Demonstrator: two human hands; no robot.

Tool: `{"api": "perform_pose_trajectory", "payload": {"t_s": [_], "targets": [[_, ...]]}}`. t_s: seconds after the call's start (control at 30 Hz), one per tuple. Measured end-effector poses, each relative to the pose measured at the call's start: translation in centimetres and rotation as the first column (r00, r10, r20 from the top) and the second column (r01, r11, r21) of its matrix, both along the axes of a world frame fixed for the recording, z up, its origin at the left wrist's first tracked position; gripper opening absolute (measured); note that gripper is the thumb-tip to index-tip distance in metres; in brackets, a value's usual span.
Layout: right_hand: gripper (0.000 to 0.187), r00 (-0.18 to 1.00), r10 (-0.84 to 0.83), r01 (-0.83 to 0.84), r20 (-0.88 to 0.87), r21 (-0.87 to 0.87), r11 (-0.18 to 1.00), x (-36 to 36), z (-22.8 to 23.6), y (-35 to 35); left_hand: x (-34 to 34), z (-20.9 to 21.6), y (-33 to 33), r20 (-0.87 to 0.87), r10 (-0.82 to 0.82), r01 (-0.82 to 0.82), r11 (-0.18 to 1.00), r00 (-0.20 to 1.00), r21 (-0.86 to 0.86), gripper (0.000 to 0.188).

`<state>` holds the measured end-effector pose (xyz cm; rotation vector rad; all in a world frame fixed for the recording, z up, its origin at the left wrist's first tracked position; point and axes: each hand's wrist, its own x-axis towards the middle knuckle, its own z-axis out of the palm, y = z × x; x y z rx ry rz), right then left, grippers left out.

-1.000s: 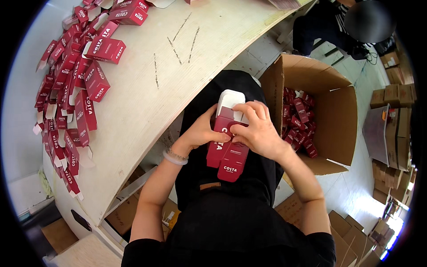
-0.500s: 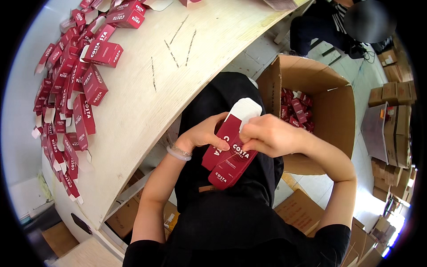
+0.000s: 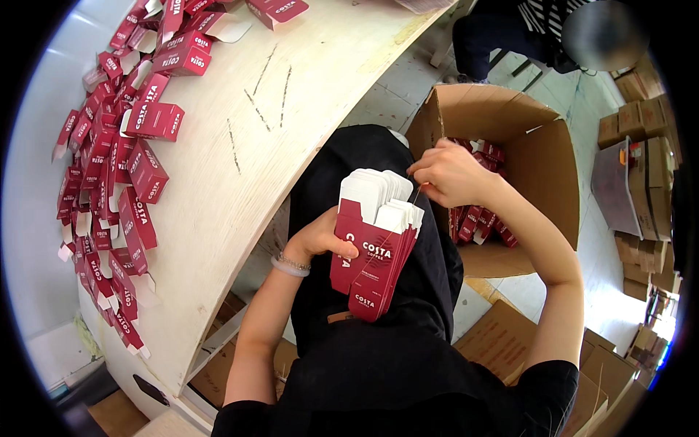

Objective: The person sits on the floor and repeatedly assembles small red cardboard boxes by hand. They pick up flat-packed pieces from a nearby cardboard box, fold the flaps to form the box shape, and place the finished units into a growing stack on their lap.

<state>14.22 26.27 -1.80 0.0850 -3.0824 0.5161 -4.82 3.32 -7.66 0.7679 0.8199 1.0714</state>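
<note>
A stack of flattened dark red cartons (image 3: pixel 375 266) with white flaps rests over my lap, its flaps fanned at the far end. My left hand (image 3: pixel 324 240) is closed round the stack's left side, thumb across the front carton. Up and to the right of the stack, my right hand (image 3: pixel 455 175) has its fingers pinched together. A thin strand (image 3: pixel 417 194), perhaps a rubber band or string, runs from those fingers toward the stack.
On the pale wooden table (image 3: pixel 247 87) at left lies a heap of folded red boxes (image 3: pixel 148 171). A large open cardboard box (image 3: pixel 550 182) with more red boxes stands at right. Stacked cartons (image 3: pixel 633 178) line the far right. Another person (image 3: pixel 484 44) sits at the top right.
My right hand has moved up and right, away from the stack's front, drawing the thin strand outward. The cartons' white flaps now fan apart. My left hand still grips the stack.
</note>
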Motion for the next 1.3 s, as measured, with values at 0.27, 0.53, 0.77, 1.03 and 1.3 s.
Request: {"api": "perform_pose_trajectory", "payload": {"t_s": [0.27, 0.53, 0.77, 1.03, 1.3], "targets": [[0.035, 0.709, 0.053, 0.348, 0.704, -0.414, 0.841, 1.6, 0.4, -1.3, 0.5, 1.0, -0.9, 0.004, 0.097, -0.097, 0.995, 0.995, -0.030, 0.085], [0.028, 0.957, -0.090, 0.186, 0.277, -0.341, 0.921, 7.1, 0.5, -10.5, 0.2, -0.6, -2.9, -0.030, 0.466, -0.464, 0.868, 0.884, -0.176, 0.063], [0.017, 0.996, 0.078, -0.059, 0.035, -0.383, 0.922, 7.6, 1.7, -17.1, 0.1, -0.8, -0.2, -0.011, 0.540, -0.530, 0.823, 0.842, -0.202, 0.062], [0.008, 0.958, -0.173, 0.064, -0.231, -0.413, 0.908, 9.4, -1.9, -17.7, -0.1, -3.1, -0.3, 0.586, 0.447, -0.266, 0.889, 0.675, -0.372, 0.057], [0.016, 0.575, -0.730, 0.650, -0.370, -0.335, 0.682, 1.9, -2.9, -3.9, 0.4, -0.3, -1.3, -0.178, 0.393, -0.413, 0.906, 0.902, -0.092, 0.082]]}}
